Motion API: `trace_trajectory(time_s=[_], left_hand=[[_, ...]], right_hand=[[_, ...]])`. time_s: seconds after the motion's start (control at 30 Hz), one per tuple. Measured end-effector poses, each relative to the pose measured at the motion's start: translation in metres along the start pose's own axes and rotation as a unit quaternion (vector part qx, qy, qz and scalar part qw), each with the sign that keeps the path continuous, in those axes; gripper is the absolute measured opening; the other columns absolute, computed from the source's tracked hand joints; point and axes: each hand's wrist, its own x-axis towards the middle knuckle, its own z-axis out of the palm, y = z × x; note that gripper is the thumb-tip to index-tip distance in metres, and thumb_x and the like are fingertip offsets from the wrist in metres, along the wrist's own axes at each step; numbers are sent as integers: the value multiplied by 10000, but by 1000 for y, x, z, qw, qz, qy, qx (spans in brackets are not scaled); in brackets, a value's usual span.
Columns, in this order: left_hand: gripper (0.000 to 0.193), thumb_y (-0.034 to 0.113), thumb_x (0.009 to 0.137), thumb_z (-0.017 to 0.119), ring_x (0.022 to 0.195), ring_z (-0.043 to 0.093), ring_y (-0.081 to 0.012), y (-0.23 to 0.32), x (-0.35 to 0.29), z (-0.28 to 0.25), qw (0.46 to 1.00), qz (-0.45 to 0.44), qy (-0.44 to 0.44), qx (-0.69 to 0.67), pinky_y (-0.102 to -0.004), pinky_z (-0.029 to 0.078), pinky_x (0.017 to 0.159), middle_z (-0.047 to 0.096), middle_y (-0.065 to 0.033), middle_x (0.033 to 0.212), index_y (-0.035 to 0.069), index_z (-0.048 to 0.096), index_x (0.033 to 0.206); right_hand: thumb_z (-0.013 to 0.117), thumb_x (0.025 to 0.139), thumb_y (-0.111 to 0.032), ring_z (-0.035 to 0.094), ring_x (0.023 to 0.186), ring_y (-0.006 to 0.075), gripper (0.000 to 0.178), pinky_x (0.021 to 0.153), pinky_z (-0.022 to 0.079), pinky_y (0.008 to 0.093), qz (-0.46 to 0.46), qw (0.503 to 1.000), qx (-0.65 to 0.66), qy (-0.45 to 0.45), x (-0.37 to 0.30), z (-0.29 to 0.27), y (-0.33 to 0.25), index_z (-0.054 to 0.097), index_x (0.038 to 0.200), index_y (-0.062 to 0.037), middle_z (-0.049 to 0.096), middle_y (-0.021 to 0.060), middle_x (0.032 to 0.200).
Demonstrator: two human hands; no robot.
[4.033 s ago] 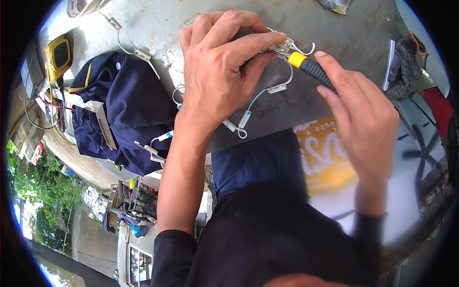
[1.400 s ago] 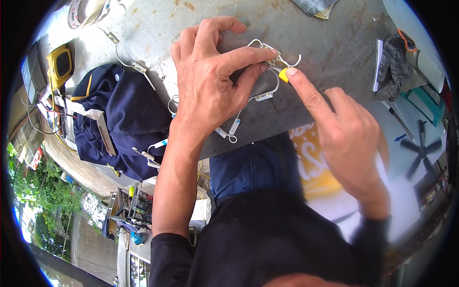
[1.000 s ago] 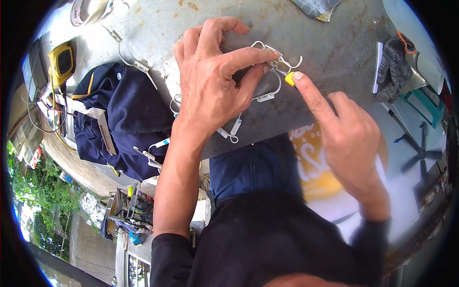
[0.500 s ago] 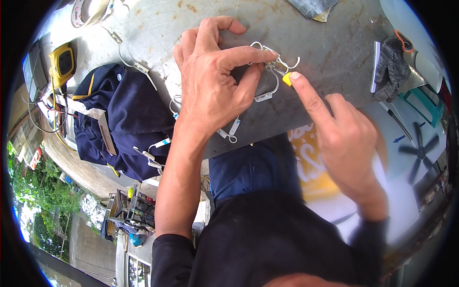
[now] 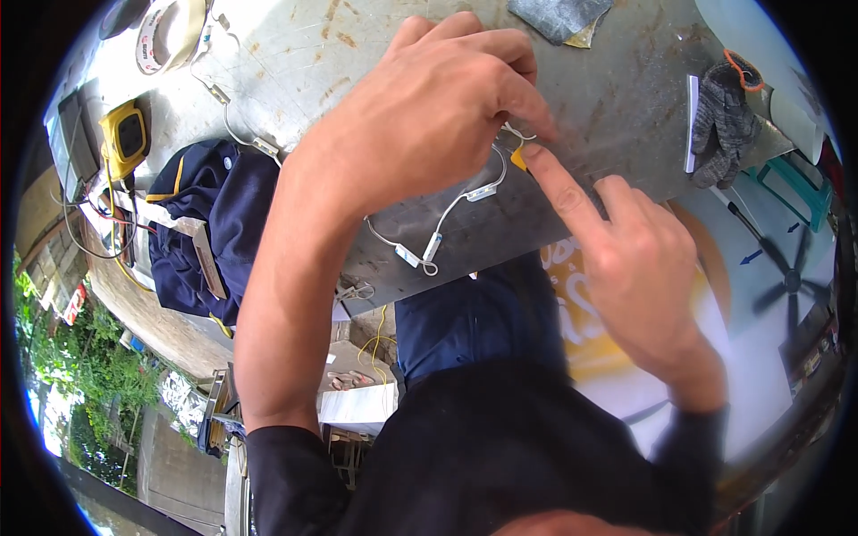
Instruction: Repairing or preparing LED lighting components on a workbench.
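A string of small white LED modules (image 5: 481,193) on thin white wire loops across the grey metal tabletop (image 5: 402,290). My left hand (image 5: 447,107) arches over the end of this wire, fingers bent and pointing down beside it. Its thumb and whatever lies under the palm are hidden. My right hand (image 5: 617,255) comes from the right with its index finger stretched out. That fingertip presses on a small yellow piece (image 5: 519,159) at the wire's end, whose kind I cannot make out. The right hand's other fingers are curled, and its thumb is hidden.
Dark blue cloth (image 5: 210,214) lies left, near a yellow tape measure (image 5: 123,134). A tape roll (image 5: 170,36) stands far left. On the right are a grey knit glove (image 5: 719,121), a black fan blade (image 5: 792,281) and a teal plastic frame (image 5: 800,192).
My left hand has moved right and turned, now covering the wire end it pinched earlier. The modules have shifted left, off the blue cloth partly. My right fingertip stays on the yellow piece.
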Motion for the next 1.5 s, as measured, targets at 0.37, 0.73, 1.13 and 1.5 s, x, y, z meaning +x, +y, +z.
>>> trace_trajectory(time_s=[0.37, 0.73, 1.13, 1.5], left_hand=[[185, 108, 923, 647, 1150, 570, -316, -10, 31, -12, 967, 112, -133, 188, -412, 468, 983, 652, -155, 1161, 52, 815, 978], [218, -16, 765, 680, 945, 711, -335, -10, 10, 9, 987, -33, -66, 142, -444, 563, 827, 730, -152, 936, 92, 803, 910], [261, 40, 801, 806, 883, 681, -340, -16, -18, 31, 984, 60, 85, 145, -443, 568, 773, 675, -119, 890, 29, 739, 1053], [260, -2, 834, 731, 921, 726, -327, -6, -23, 40, 976, -6, 112, 187, -427, 601, 792, 750, -125, 985, 23, 763, 1091]], right_hand=[[641, 772, -1, 588, 695, 265, 835, 643, 522, 414, -6, 1000, -7, -25, 3, -5, 1, 574, 1564, -254, 473, 69, 816], [640, 770, -1, 579, 688, 257, 803, 643, 515, 407, -1, 1000, -3, -20, 3, -6, 2, 609, 1535, -242, 462, 66, 809], [627, 788, -10, 573, 682, 254, 805, 633, 513, 405, -14, 1000, -13, -21, 4, -7, 3, 587, 1556, -247, 456, 64, 803], [622, 805, -21, 582, 688, 266, 800, 638, 514, 415, -17, 1000, -8, -20, 4, -6, 3, 568, 1573, -242, 464, 75, 803]])
